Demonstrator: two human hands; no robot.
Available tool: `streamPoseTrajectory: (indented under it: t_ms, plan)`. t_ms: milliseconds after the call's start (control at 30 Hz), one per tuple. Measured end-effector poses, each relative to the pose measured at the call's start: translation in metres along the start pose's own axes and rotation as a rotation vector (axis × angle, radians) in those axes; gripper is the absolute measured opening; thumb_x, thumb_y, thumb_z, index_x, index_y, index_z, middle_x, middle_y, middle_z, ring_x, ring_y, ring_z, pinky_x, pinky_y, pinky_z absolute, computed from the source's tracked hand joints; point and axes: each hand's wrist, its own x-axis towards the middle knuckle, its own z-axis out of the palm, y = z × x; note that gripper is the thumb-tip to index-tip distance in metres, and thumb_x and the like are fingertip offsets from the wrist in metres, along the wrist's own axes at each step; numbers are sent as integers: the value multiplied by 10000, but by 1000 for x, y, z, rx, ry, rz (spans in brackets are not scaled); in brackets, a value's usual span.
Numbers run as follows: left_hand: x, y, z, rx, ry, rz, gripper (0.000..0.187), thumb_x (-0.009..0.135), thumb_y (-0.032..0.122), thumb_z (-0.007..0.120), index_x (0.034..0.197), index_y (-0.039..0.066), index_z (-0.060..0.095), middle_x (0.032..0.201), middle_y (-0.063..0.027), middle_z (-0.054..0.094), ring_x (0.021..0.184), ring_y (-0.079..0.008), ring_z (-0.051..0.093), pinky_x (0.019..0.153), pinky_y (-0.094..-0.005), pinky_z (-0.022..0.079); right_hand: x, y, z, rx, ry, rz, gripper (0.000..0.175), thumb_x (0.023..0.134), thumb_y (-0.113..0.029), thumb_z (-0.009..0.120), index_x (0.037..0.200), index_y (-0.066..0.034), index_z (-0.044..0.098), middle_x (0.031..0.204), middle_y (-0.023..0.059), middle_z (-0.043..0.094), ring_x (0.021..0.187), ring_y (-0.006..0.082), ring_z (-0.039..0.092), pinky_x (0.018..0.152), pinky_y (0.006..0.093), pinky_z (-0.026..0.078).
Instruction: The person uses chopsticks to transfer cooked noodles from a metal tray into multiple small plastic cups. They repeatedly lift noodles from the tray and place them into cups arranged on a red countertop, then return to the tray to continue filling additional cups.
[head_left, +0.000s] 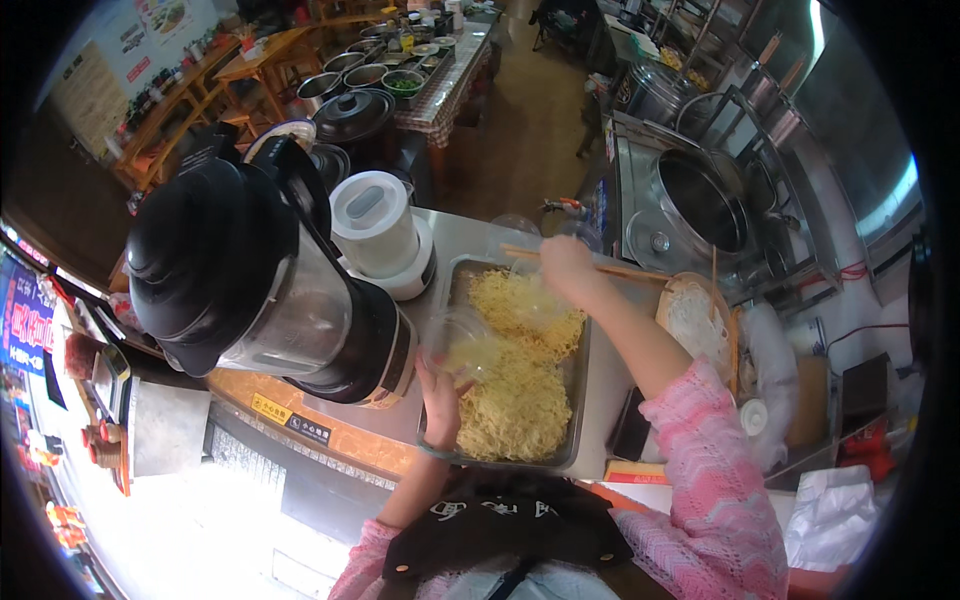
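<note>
A rectangular metal tray (581, 420) holds a heap of thin yellow noodles (514, 412). Over the tray's left side, my left hand (441, 397) grips a clear round plastic bowl (456, 330), with some noodles seen in or through it. My right hand (568, 268) is above the far right part of the tray, closed around a pair of wooden chopsticks (630, 273) that lie roughly level. A second clear plastic container, blurred, shows just below my right hand; whether that hand holds it too, I cannot tell. More clear bowls (516, 225) stand beyond the tray.
A large black-lidded blender (300, 300) and a small white appliance (375, 225) stand left of the tray. To the right are a basket of white noodles (694, 319), a dark box (630, 427) and a glass lid (658, 240). Farther back sits a deep metal pot (701, 201).
</note>
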Motion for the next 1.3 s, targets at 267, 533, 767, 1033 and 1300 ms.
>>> streamPoseTrajectory:
  t_ms: [267, 533, 767, 1033, 1300]
  plan:
    - [7, 2, -3, -46, -31, -75, 521, 834, 76, 360, 1317, 153, 180, 1224, -98, 363, 946, -258, 516, 761, -374, 496, -113, 109, 53, 1234, 225, 538, 114, 747, -124, 557, 705, -18, 561, 594, 48, 534, 496, 170, 508, 459, 300, 384]
    - [-3, 13, 2, -74, -145, -100, 524, 824, 53, 373, 1314, 144, 211, 1211, -86, 395, 936, -242, 522, 767, -372, 491, -195, 139, 179, 1469, 412, 1192, 68, 741, -90, 544, 775, -50, 500, 587, 34, 491, 393, 80, 377, 322, 216, 237]
    - [-23, 25, -13, -7, -145, -208, 508, 833, 78, 380, 1313, 164, 234, 1192, -72, 438, 929, -216, 525, 758, -357, 477, -225, 131, 169, 1440, 299, 1230, 139, 732, -183, 542, 726, -45, 536, 597, 55, 547, 401, 86, 393, 328, 224, 255]
    - [-61, 42, -51, -4, -118, -231, 461, 857, 104, 354, 1304, 156, 255, 1170, -78, 462, 925, -240, 557, 727, -337, 495, -278, 112, 185, 644, 42, 1065, 296, 755, -255, 520, 604, -6, 574, 534, 120, 564, 441, 178, 525, 415, 306, 400]
    - [-99, 41, -99, -33, -59, -316, 420, 868, 100, 339, 1278, 94, 252, 1120, -140, 482, 876, -312, 583, 712, -363, 504, -269, 85, 23, 1258, 624, 688, 227, 859, -197, 486, 749, -25, 585, 743, 64, 591, 685, 134, 561, 555, 248, 437]
